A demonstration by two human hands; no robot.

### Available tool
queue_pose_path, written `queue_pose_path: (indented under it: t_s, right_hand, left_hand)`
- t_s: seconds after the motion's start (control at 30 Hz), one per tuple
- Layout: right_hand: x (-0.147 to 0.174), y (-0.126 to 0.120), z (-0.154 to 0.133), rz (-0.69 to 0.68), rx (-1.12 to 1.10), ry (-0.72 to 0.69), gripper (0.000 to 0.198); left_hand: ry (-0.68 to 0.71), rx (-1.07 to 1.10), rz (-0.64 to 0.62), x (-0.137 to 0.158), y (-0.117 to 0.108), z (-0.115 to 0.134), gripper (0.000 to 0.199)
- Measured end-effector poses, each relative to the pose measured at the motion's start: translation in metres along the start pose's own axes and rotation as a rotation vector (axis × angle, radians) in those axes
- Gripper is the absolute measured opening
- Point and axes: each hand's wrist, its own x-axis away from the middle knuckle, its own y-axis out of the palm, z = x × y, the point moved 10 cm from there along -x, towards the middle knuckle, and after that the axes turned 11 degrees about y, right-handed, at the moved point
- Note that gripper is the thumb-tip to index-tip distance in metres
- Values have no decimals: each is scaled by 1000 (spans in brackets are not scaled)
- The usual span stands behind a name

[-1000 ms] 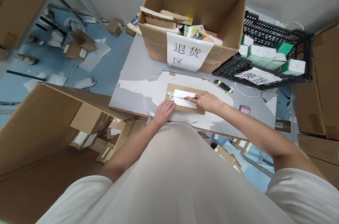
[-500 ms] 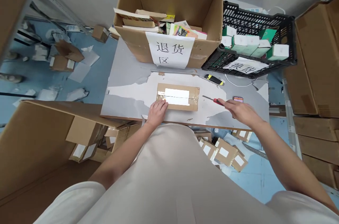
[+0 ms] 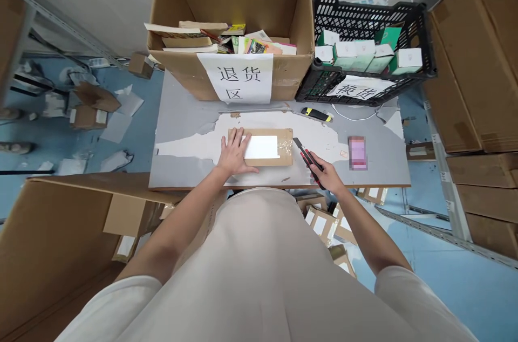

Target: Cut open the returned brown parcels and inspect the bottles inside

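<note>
On the table in front of me lies a small cardboard box (image 3: 285,154) with a white label (image 3: 262,148) on its upper face and clear tape at its right end. My left hand (image 3: 233,155) rests flat on the left end of the box, fingers spread, covering that end and part of the label's edge. In my right hand (image 3: 327,172) is a black and red utility knife (image 3: 309,159). Its blade points up and left, close to the box's right end; I cannot tell whether it touches.
Behind stand a large carton (image 3: 184,75) of books and a black plastic crate (image 3: 304,86) of green-white boxes. A second, black-yellow cutter (image 3: 317,114) and a phone with a blurred screen (image 3: 358,153) lie on the table (image 3: 182,169). An open carton (image 3: 52,234) stands at left.
My left hand has moved up onto the box and spread its fingers. My right hand has come left with the knife, bringing the blade near the box's right end. The view has shifted.
</note>
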Motion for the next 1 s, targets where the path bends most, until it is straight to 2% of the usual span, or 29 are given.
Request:
queue_pose_path:
  t_s: [0.2, 0.4, 0.53, 0.83, 0.93, 1.0]
  right_hand:
    - [-11, 3, -4, -19, 43, -57, 70]
    - [-11, 0, 0, -39, 190, -75, 65]
    - [2, 1, 5, -121, 196, -35, 66]
    - [20, 5, 19, -215, 175, 23, 68]
    - [27, -9, 27, -150, 161, 15, 68]
    - [29, -25, 31, -42, 80, 13, 73]
  left_hand:
    - [78, 62, 100, -1, 1, -1, 128]
    - [53, 106, 201, 0, -3, -6, 124]
    - [63, 124, 179, 1, -2, -5, 125]
    - [33, 130, 167, 1, -1, -6, 126]
    - [32, 140, 163, 2, -1, -7, 126]
    - [18, 147, 166, 1, 0, -8, 125]
